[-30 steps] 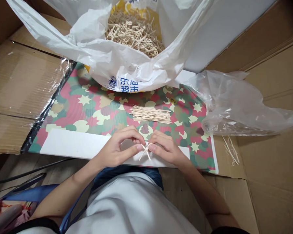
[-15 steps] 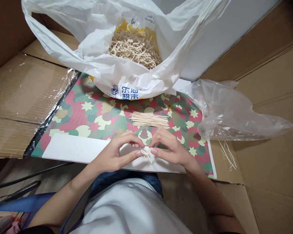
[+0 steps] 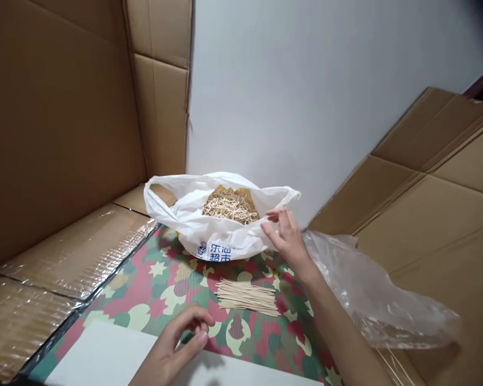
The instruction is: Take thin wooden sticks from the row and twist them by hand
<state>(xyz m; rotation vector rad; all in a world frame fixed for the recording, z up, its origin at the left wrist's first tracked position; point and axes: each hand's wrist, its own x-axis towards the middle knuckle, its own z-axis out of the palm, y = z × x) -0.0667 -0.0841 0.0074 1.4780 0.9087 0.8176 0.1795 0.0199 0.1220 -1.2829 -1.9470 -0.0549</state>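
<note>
My right hand (image 3: pixel 287 238) reaches to the right rim of a white plastic bag (image 3: pixel 241 238) with blue lettering. Its thumb and fingers are apart, and I see nothing held between them. Inside the bag lies a heap of small pale knotted pieces (image 3: pixel 229 206). Near the front edge, my left hand (image 3: pixel 179 343) hovers by a white strip (image 3: pixel 104 348), fingers curled and thumb apart, holding nothing visible. Between the hands and the bag, a bundle of thin pale sticks (image 3: pixel 247 296) rests on the camouflage-patterned surface (image 3: pixel 161 295).
Cardboard panels (image 3: pixel 64 118) stand at left and right, with a pale wall (image 3: pixel 306 96) behind. A clear plastic bag (image 3: pixel 378 289) lies at the right, beside a few loose strands (image 3: pixel 396 367). Plastic-wrapped cardboard (image 3: pixel 64 262) borders the left side.
My right hand has moved from the front edge up to the bag. The small knotted piece that both hands held is no longer seen between them. The view has tilted upward.
</note>
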